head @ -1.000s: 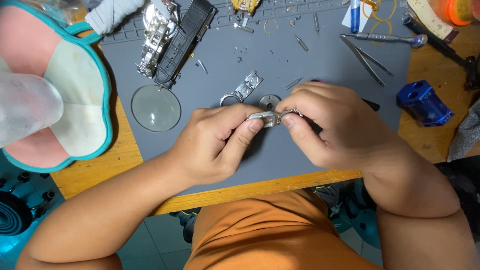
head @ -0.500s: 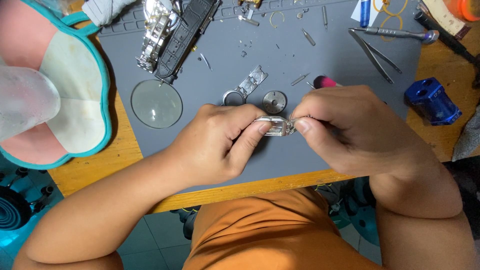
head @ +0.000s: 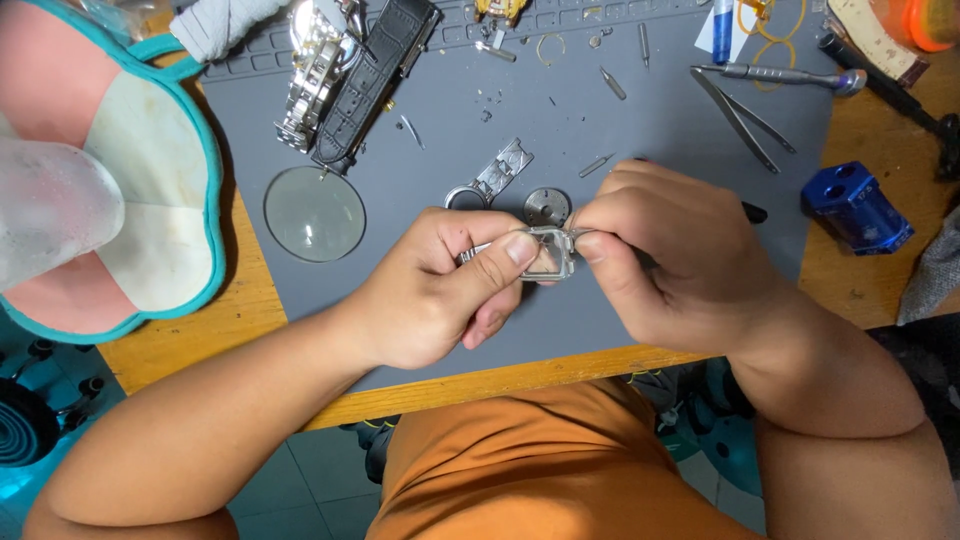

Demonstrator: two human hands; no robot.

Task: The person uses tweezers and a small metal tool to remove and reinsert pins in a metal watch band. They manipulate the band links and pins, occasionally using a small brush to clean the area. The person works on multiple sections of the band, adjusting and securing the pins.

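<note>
At the centre of the frame, the left hand (head: pixel 440 290) and the right hand (head: pixel 665 255) meet over a grey rubber work mat (head: pixel 640 130) on the wooden table (head: pixel 180 340). Both pinch a small rectangular silver metal watch case (head: pixel 545 250), the left fingers clamped on its near edge and the right fingers clamped on its right side. Just above it on the mat lie a round silver metal disc (head: pixel 546 205) and a silver clasp piece (head: pixel 497 172). A round clear glass lens (head: pixel 314 213) lies left of centre; a blue metal block (head: pixel 857 207) sits at the right edge
</note>
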